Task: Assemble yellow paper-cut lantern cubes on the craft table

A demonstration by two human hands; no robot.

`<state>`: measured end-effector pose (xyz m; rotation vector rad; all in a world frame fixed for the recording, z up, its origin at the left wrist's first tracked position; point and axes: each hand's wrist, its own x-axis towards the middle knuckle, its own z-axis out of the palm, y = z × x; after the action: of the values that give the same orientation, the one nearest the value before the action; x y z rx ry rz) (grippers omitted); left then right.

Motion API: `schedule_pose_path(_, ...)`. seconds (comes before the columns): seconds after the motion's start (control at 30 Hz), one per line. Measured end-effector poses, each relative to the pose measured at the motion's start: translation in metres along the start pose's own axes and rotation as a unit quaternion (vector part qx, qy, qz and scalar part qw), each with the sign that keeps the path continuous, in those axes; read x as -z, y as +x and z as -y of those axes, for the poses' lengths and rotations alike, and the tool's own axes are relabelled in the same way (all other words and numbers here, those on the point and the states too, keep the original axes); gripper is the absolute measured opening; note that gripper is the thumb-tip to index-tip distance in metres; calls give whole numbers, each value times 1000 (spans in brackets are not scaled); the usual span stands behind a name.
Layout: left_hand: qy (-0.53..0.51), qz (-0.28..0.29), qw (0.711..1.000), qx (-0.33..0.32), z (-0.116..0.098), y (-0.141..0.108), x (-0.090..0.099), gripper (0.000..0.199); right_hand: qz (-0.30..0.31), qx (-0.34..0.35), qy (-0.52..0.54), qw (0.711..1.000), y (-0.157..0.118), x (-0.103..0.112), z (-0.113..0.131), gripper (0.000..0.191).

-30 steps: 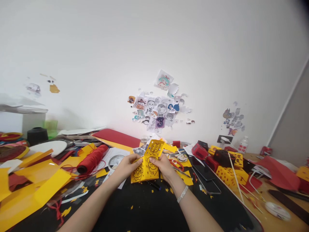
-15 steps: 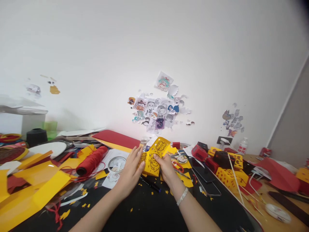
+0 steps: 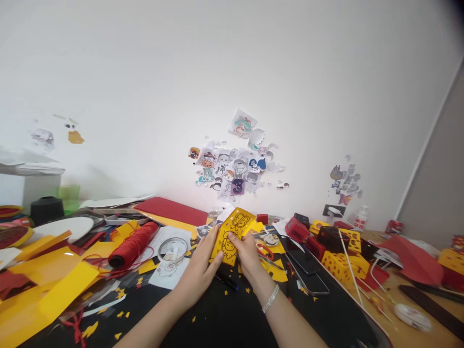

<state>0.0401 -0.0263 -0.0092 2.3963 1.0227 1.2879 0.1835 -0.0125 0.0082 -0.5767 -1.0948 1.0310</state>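
Note:
A yellow folded card [image 3: 237, 224] with black line drawings and small cut-outs is between my two hands above the black mat. On its upper panel is a butterfly-like drawing, on the lower one a rounded figure. My left hand [image 3: 199, 266] lies along its left edge, fingers straight and pressed together, thumb near the lower front. My right hand [image 3: 248, 253] grips its right side, thumb on the drawn face and the other fingers hidden behind. Just below lies a dark pen [image 3: 227, 282], partly covered by the left hand.
Left are a red thread spool [image 3: 133, 244], yellow paper sheets [image 3: 68, 295] and a tape roll [image 3: 173, 249] on a drawing. Orange-handled scissors [image 3: 264, 251], a phone [image 3: 299, 253] and yellow dotted boxes [image 3: 344, 266] lie right. Yellow scraps dot the black mat [image 3: 213, 324].
The card's left panel, visible before, is now folded in or hidden behind my left hand. My left thumb has come round to the lower front. The view has shifted slightly.

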Motion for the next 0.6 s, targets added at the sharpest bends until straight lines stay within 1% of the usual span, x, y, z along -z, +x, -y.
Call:
schedule_pose_path(0.07, -35, 3, 999, 17, 0, 1, 1, 57, -5, -4, 3, 1000, -1, -2, 2, 32)
schedule_pose_path(0.13, -65, 13, 998, 18, 1, 2, 2, 56, -10, -8, 7, 1000, -2, -4, 4, 33)
schedule_pose_path(0.2, -99, 9, 995, 19, 4, 4, 2, 55, -7, -9, 5, 1000, -3, -6, 5, 35)
schedule_pose_path(0.33, -147, -25, 988, 27, 10, 7, 1, 56, -8, -15, -9, 1000, -3, -6, 7, 42)
schedule_pose_path(0.4, -157, -30, 986, 37, 9, 8, 1, 56, -11, -20, -20, 1000, -3, -4, 5, 42)
schedule_pose_path(0.47, -168, -43, 983, 61, 7, 9, 5, 54, -9, -23, -47, 999, -2, -1, 2, 39)
schedule_pose_path(0.6, -202, -103, 967, 120, 3, 12, 18, 42, 22, 0, -146, 989, -1, 3, -7, 38)
